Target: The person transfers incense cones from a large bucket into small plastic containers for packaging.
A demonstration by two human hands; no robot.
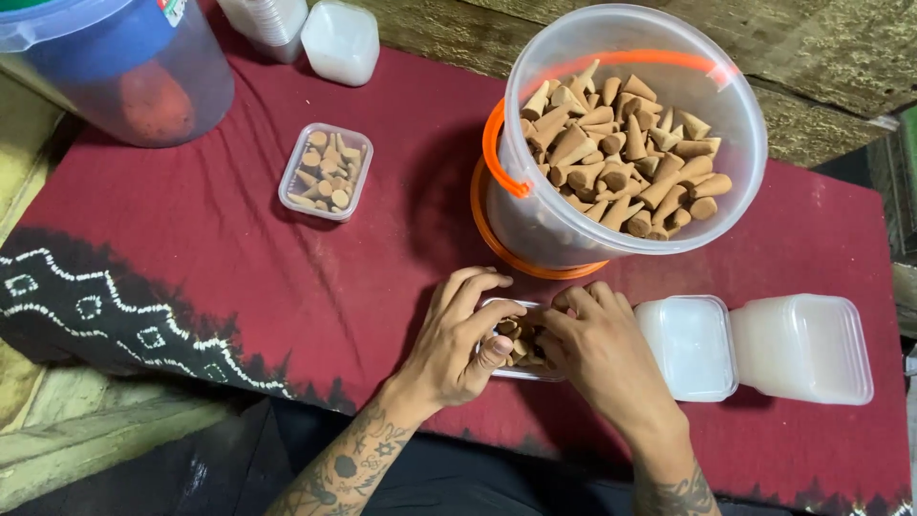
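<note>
Red cloth [239, 258] with a dark patterned edge covers the tabletop, and both hands meet over a small clear plastic box [521, 346] at the near middle of it. The left hand [458, 339] curls around the box's left side, thumb and fingers cupped against its rim, grasping it. The right hand [597, 349] lies over the box's right side with fingertips bent down among the tan incense cones [519, 342] inside (whether it pinches a cone I cannot tell). The box sits directly beneath and between the two hands, about equally close to each, its long axis running left to right.

Just beyond the hands stands a clear bucket [626, 143] with an orange handle, heaped with the same cones. A filled box [326, 172] rests farther left. Empty lidded containers [755, 346] sit just right of the right hand. A large jug [115, 67] stands at the far left corner.
</note>
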